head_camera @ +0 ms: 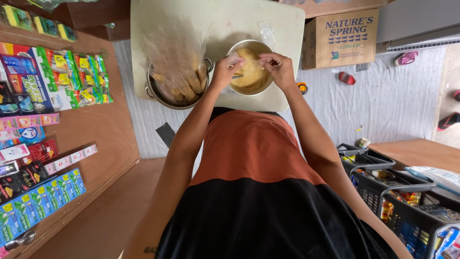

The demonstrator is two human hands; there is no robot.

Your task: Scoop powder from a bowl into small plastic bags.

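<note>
White cloth is covering the floor under a pale table (pixel 282 19). Looking down from the head, the left hand (pixel 224 72) and right hand (pixel 279 68) are both pinching a thin clear plastic bag (pixel 235 59) above a metal bowl (pixel 254 48) of yellow food. It seems light, soft and slippery; the open edge is best for holding. A pot (pixel 155 93) is standing beside.

The worktop (pixel 287 29) is cream-white. The bowl (pixel 239 48) is silvery, holding yellow food (pixel 250 72). The shirt (pixel 254 182) is rust-orange over black.
</note>
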